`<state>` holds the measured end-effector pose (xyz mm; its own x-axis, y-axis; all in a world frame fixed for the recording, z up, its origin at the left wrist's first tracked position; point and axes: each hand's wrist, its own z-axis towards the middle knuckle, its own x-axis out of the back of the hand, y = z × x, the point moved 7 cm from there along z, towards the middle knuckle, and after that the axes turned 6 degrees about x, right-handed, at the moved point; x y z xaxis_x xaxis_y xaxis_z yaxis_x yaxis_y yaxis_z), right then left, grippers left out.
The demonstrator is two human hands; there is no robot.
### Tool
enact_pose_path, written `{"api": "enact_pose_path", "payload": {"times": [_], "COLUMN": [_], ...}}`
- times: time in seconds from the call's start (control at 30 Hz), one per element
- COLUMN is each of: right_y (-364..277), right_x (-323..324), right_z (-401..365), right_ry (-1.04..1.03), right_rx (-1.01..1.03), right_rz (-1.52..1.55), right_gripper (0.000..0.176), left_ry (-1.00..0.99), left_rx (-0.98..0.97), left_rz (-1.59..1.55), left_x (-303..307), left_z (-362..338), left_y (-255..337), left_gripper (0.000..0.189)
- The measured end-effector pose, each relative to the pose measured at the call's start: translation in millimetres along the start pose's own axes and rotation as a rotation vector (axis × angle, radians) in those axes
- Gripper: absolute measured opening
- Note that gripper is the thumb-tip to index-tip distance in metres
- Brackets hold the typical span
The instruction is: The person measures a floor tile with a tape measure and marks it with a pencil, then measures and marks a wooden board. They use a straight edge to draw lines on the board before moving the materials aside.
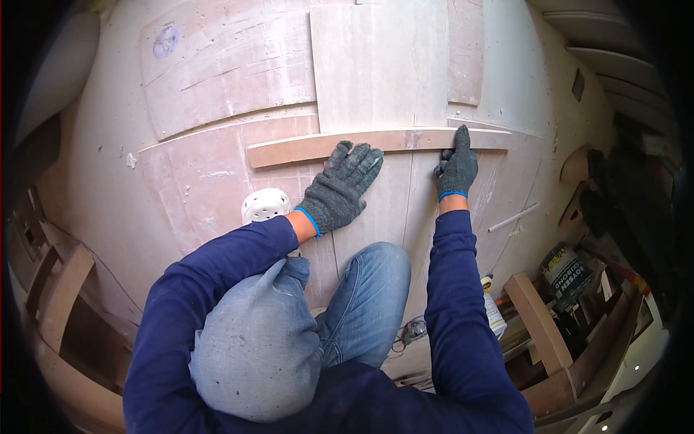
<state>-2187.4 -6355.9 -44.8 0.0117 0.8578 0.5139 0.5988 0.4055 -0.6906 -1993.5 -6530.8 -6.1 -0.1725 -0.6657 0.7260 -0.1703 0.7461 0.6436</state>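
Observation:
A long, narrow wooden strip (289,150), slightly curved, lies crosswise over pale wooden panels (376,192). My left hand (338,186), in a dark grey knitted glove with a blue cuff, is open and flat on the panels, its fingertips against the strip's near edge. Near the strip's right end is my right hand (457,166), gloved the same way. Its index finger stretches across the strip while the other fingers are curled at the near edge. The undersides of both hands are hidden.
A thin white stick (514,218) lies to the right. Lower right are a labelled can (567,271), a white container (493,311) and wooden frame pieces (538,322). More curved wooden pieces (66,296) stand at left. A white perforated shoe (266,205) rests beside my left forearm.

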Motion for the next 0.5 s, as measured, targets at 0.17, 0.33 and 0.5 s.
{"api": "enact_pose_path", "payload": {"times": [0.17, 0.33, 0.5], "right_y": [15, -48, -74], "right_x": [8, -29, -94], "right_z": [-20, -92, -132], "right_ry": [-0.348, -0.538, -0.746], "right_rx": [-0.259, -0.041, 0.355], "right_rz": [0.645, 0.640, 0.095], "right_gripper": [0.028, 0.026, 0.027], "left_ry": [0.001, -0.012, 0.006], "left_rx": [-0.004, -0.009, -0.025], "left_rz": [-0.013, 0.011, 0.069], "left_x": [1, 2, -7], "left_z": [0, -1, -2], "left_y": [-1, 0, -2], "left_gripper": [0.082, 0.081, 0.076]}}
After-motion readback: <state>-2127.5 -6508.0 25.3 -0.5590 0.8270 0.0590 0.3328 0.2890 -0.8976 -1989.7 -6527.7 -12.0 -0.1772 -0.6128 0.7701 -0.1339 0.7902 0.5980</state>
